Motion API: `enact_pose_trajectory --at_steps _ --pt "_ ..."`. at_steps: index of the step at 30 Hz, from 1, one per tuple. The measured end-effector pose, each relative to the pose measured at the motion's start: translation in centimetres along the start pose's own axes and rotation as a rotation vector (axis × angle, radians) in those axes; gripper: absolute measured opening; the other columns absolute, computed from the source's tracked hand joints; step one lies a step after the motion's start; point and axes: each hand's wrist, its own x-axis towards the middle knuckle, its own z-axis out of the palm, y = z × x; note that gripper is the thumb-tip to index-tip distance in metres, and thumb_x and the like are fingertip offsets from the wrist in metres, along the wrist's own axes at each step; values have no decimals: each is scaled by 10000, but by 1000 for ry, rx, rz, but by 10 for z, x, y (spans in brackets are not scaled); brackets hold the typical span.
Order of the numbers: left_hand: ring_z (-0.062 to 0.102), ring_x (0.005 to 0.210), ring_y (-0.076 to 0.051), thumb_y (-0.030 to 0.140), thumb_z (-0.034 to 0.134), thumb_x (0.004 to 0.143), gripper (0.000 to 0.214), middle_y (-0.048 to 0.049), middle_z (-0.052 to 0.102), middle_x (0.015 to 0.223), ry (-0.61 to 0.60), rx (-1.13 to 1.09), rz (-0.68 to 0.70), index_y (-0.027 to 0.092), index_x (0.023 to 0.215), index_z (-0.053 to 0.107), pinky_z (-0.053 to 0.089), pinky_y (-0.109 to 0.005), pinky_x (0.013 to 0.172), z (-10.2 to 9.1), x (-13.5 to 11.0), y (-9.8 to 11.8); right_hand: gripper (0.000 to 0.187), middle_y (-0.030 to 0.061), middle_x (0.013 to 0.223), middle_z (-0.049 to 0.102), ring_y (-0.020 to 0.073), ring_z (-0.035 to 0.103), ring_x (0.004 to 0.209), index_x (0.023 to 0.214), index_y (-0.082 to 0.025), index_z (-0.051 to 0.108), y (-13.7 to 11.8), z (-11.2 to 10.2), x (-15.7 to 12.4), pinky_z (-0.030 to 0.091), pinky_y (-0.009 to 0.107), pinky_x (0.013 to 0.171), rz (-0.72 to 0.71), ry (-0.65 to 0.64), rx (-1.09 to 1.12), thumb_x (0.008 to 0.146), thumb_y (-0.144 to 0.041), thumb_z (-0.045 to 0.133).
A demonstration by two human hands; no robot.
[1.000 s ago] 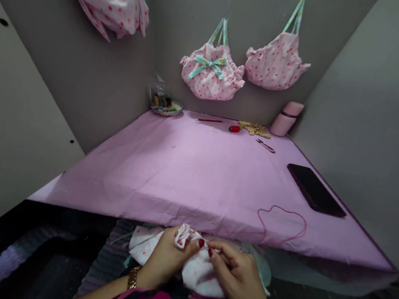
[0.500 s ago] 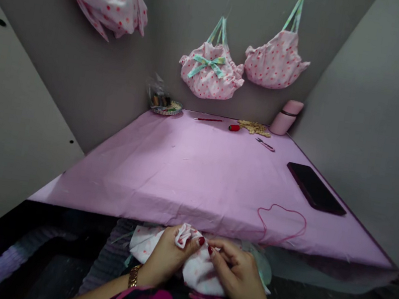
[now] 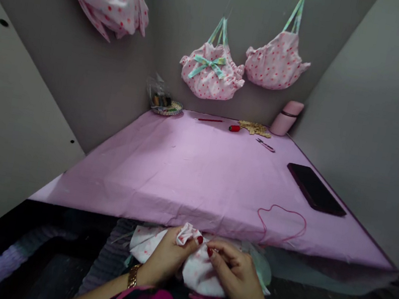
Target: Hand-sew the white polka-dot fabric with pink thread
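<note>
while the left hand (image 3: 166,256) pinches a gathered fold of the spotted white cloth (image 3: 203,275) between thumb and fingers, the right hand (image 3: 238,273) holds the tips of its thumb and forefinger close together beside that fold; whether these fingers grip anything is too small to tell. the cloth is bunched under and between both hands, just below the near edge of the worktop (image 3: 180,172). a loop of red thread (image 3: 294,213) lies on the worktop near the right hand, with a phone (image 3: 315,188) farther back. snips (image 3: 266,146) and a red spool (image 3: 234,129) lie toward the back.
</note>
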Motion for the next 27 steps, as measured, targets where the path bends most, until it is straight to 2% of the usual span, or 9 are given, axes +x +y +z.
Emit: enact_pose_trajectory --at_steps 6,10,13,20,25,27 --pt "311 558 -85 423 595 712 315 37 370 624 -20 -77 -16 165 669 421 276 -214 535 0 -1 -1 270 28 675 664 146 605 559 926 -172 665 2 0 0 473 218 536 32 -22 51 834 -335 470" --pt "329 561 -88 418 621 688 317 32 395 625 -23 -125 -33 159 679 439 289 -218 545 1 -2 0 243 47 816 683 177 626 716 902 -189 671 1 0 1 488 257 660 3 -18 90 831 -326 483" --pt "336 552 -89 446 633 666 342 36 396 612 -15 -123 -33 162 668 443 290 -218 541 2 -2 2 226 50 846 680 190 619 776 883 -194 666 0 0 2 478 279 712 -7 -21 111 834 -316 482" --pt "318 541 -83 455 615 672 345 46 374 600 -23 -63 -43 167 652 426 277 -212 527 1 -2 4 216 24 712 610 150 556 654 830 -168 573 -3 2 4 428 234 585 22 -68 123 863 -330 434" --pt "333 554 -90 444 579 705 315 32 392 619 -45 -9 -49 159 675 448 278 -215 528 1 -2 2 173 -44 563 480 110 456 493 924 -179 431 -4 6 3 358 204 471 -4 -97 112 902 -330 348" --pt "336 555 -92 452 564 714 317 31 392 618 -55 -3 -43 157 678 453 281 -218 528 1 -1 1 173 -33 596 503 112 476 488 952 -183 415 -5 5 2 376 205 463 -13 -86 111 907 -328 332"
